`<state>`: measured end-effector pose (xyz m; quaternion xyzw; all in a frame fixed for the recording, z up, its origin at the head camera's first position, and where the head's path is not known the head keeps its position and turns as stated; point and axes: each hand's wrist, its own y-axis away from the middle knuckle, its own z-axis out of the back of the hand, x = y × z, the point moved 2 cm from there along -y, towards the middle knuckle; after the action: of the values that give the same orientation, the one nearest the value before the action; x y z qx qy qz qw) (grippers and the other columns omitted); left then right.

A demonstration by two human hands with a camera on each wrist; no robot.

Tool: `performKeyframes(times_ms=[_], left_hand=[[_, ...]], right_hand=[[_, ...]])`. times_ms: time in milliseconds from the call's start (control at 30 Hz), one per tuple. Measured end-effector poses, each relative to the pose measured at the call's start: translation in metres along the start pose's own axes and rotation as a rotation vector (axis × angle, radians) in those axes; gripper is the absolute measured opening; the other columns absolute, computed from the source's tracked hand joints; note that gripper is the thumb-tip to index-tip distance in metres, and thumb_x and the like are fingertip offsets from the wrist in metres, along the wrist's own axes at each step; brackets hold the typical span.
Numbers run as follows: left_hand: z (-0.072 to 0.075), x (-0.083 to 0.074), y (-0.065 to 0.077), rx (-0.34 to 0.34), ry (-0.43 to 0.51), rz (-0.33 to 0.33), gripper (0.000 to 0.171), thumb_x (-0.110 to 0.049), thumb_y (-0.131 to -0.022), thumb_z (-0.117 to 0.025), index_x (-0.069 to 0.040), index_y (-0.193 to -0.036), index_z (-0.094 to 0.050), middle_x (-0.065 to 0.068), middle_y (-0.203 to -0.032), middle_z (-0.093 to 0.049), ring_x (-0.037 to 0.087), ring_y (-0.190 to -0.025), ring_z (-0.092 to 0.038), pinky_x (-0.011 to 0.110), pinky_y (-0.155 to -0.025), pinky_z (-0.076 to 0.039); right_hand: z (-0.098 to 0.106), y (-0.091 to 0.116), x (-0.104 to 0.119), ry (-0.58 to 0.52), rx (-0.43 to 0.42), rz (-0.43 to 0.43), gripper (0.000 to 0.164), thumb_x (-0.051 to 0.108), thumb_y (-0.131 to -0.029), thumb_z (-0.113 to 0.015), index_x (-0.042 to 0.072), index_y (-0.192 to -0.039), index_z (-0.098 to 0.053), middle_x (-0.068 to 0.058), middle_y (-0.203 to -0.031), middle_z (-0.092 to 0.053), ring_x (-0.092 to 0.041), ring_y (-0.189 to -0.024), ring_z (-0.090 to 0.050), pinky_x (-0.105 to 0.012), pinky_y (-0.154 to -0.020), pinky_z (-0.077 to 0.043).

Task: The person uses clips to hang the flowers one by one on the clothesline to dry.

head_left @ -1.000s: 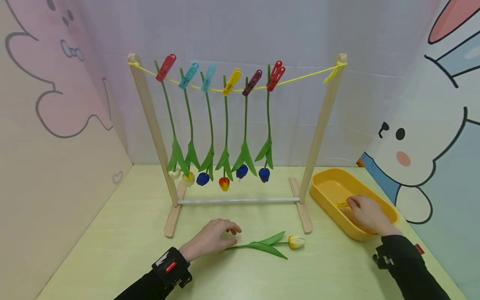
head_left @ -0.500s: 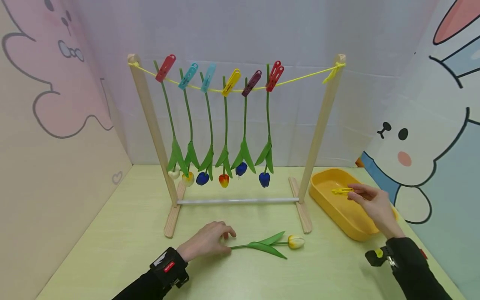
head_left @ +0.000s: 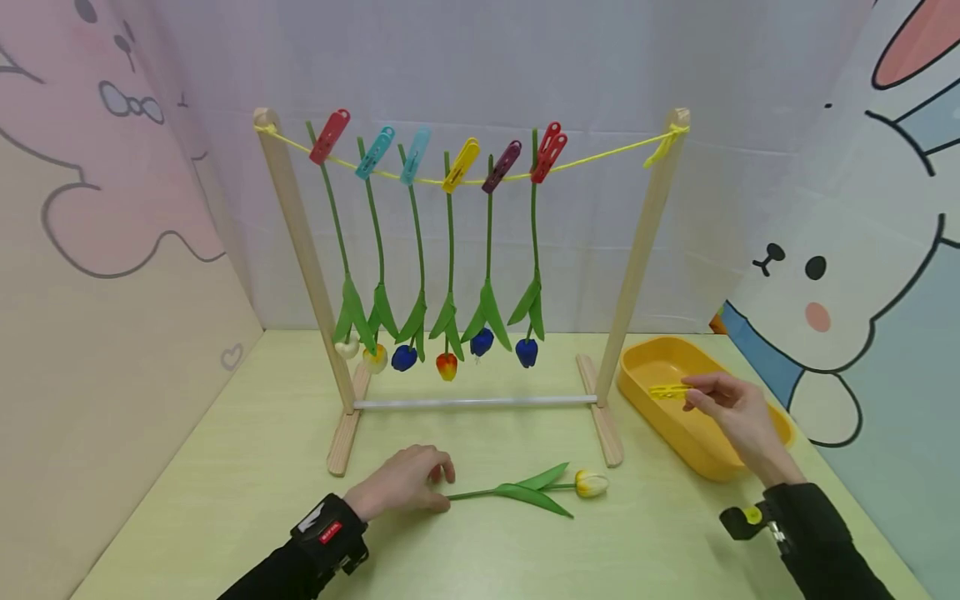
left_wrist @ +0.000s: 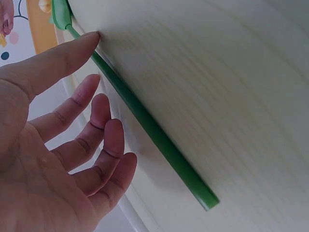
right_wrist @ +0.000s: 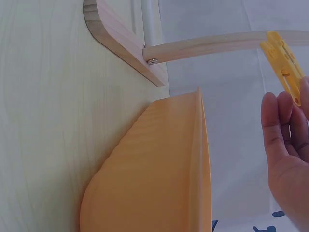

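Observation:
A white-and-yellow artificial tulip (head_left: 592,484) lies on the table, bloom to the right. My left hand (head_left: 405,481) is by its stem end; in the left wrist view the thumb lies over the green stem (left_wrist: 149,128) and the other fingers are loosely bent, not wrapped round it. Whether the thumb touches the stem is unclear. My right hand (head_left: 738,421) pinches a yellow clothespin (head_left: 667,392) by one end, above the yellow basin (head_left: 678,437). In the right wrist view the clothespin (right_wrist: 284,65) points away from the fingertips.
Behind the hands stands a wooden rack (head_left: 637,267) with a yellow string (head_left: 607,154) tied between its posts. Several tulips hang head down from it, held by coloured clothespins such as a purple one (head_left: 501,167). The rack's foot (head_left: 600,417) is beside the basin.
My right hand has risen from inside the basin with the yellow clothespin and drifted slightly left. My left hand has slid left along the tulip's stem towards its end.

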<state>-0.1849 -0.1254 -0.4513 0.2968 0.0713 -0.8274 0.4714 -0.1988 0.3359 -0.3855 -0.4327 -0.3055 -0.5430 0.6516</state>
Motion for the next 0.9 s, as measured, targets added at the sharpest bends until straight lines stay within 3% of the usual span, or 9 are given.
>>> performKeyframes(times_ms=[300,500,633,767,900], left_hand=[[0.003,0.004,0.004,-0.013,0.004,-0.019,0.011,-0.014,-0.082,-0.082,-0.013,-0.081,-0.07,-0.005,-0.079,-0.059,0.009,-0.073,-0.048,0.023,-0.066,-0.039],[0.007,0.002,0.008,-0.043,-0.031,-0.072,0.007,-0.011,-0.093,-0.07,-0.011,-0.088,-0.066,-0.006,-0.079,-0.061,0.004,-0.07,-0.047,0.02,-0.063,-0.041],[0.023,-0.001,0.007,-0.044,0.086,-0.09,0.005,-0.013,-0.096,-0.068,-0.01,-0.094,-0.066,-0.003,-0.078,-0.064,0.005,-0.068,-0.052,0.02,-0.06,-0.042],[0.047,-0.003,0.006,-0.042,0.238,-0.152,0.013,-0.015,-0.095,-0.07,-0.004,-0.099,-0.065,0.003,-0.078,-0.071,0.009,-0.067,-0.059,0.019,-0.06,-0.046],[0.068,-0.01,0.008,-0.095,0.26,-0.235,0.015,-0.012,-0.096,-0.069,-0.005,-0.108,-0.066,0.007,-0.085,-0.074,0.01,-0.068,-0.061,0.02,-0.061,-0.05]], right_hand=[[-0.007,0.003,0.007,0.04,0.004,-0.021,0.035,0.013,-0.102,-0.059,-0.014,-0.124,-0.057,0.017,-0.091,-0.067,-0.008,-0.083,-0.065,-0.005,-0.082,-0.05],[-0.012,0.003,0.014,0.03,0.004,0.009,0.036,0.014,-0.102,-0.058,-0.013,-0.125,-0.057,0.02,-0.094,-0.066,-0.006,-0.084,-0.064,-0.004,-0.083,-0.05],[-0.012,0.002,0.018,-0.078,0.013,0.055,0.027,0.009,-0.101,-0.058,-0.008,-0.122,-0.062,0.017,-0.096,-0.068,-0.006,-0.084,-0.064,-0.005,-0.084,-0.05],[-0.009,0.0,0.02,-0.156,0.017,0.096,0.02,0.005,-0.1,-0.059,0.005,-0.118,-0.069,0.014,-0.097,-0.07,-0.005,-0.084,-0.064,-0.005,-0.084,-0.05],[-0.006,0.0,0.021,-0.158,0.008,0.114,0.02,0.005,-0.1,-0.059,0.004,-0.118,-0.068,0.013,-0.098,-0.07,-0.005,-0.084,-0.064,-0.006,-0.084,-0.051]])
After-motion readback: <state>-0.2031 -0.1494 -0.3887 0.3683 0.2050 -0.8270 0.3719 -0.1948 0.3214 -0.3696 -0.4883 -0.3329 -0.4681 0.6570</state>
